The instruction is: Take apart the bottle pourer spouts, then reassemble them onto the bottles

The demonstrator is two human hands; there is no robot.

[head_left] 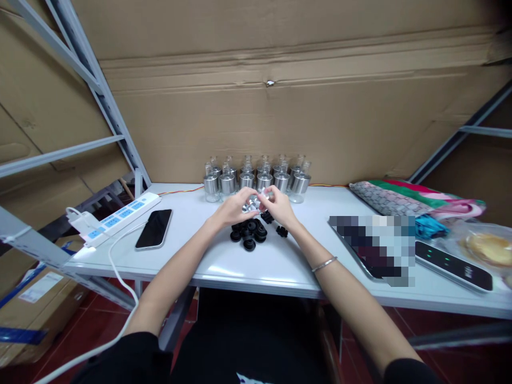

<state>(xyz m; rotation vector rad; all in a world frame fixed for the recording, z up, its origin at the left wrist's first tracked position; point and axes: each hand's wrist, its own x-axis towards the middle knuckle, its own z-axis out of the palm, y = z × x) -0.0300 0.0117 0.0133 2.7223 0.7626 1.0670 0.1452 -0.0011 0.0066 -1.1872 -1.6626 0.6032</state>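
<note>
Over the middle of the table, my left hand [237, 207] curls around a shiny, clear-and-silver glass bottle [252, 204], which appears to lie tilted on its side. At its narrow clear end, the fingertips of my right hand [279, 205] are closed in a pinch. Much of the bottle is hidden by my fingers. Just below my hands lies a pile of round black caps [249, 233]. To their right are small black knobbly pieces [282, 231], partly covered by my right hand. Two rows of glass bottles with silver metal sleeves [228, 184] stand upright behind my hands.
On the left of the white table [236, 269] lie a phone [154, 229] and a power strip [120, 216] with a white cable. To the right are a pixelated tablet-like slab [372, 245], a black panel device [454, 265] and folded cloth [416, 200]. Cardboard [240, 117] walls the back.
</note>
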